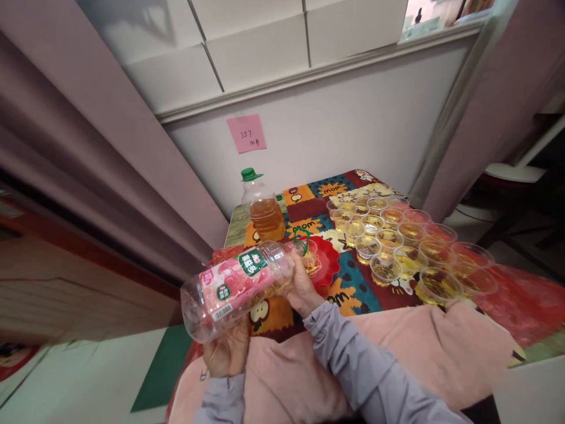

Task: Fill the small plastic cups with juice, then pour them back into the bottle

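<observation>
A large clear plastic drink bottle (238,277) with a pink and green label lies tilted across both my hands, its mouth toward the right. My left hand (229,347) supports it from below near the base, fingers partly hidden behind the bottle. My right hand (302,285) wraps around its neck end. A little pale liquid shows near the neck. Just past the mouth, a clear plastic cup (310,252) sits on a red scalloped plate (331,265), and a green ring handle (301,238) hangs at the bottle's neck.
A second bottle (265,215), green-capped and partly full of amber liquid, stands behind. Several clear cups (391,238) of yellowish liquid crowd the right side of the patterned tablecloth (353,294). A pink cloth (282,377) covers the near edge; red plastic (529,300) lies right.
</observation>
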### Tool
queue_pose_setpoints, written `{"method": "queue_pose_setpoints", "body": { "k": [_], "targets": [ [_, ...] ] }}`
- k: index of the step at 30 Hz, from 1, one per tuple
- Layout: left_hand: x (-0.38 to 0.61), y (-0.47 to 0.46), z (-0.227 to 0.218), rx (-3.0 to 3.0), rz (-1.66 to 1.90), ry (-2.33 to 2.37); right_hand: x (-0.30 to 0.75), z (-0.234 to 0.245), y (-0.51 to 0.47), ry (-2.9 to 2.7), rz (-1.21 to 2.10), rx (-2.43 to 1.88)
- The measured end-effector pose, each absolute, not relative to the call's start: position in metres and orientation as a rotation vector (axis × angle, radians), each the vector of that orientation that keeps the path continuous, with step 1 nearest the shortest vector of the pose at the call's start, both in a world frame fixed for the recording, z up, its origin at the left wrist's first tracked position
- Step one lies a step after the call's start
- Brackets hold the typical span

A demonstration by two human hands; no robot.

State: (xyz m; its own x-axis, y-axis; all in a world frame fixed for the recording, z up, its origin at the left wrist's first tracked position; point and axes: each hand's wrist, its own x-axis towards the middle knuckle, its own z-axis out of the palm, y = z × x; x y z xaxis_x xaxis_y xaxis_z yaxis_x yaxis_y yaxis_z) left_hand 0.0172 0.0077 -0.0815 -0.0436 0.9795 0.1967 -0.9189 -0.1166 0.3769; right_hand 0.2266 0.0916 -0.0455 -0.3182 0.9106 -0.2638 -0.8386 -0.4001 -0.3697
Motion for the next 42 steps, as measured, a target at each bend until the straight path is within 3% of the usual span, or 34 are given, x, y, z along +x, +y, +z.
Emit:
{"method": "queue_pose_setpoints", "body": {
  "k": [42],
  "targets": [
    [0.002,0.01,-0.106,0.545,1.584,0.141,0.227,-0.043,0.091,-0.114,1.933,-0.522]
  ]
}}
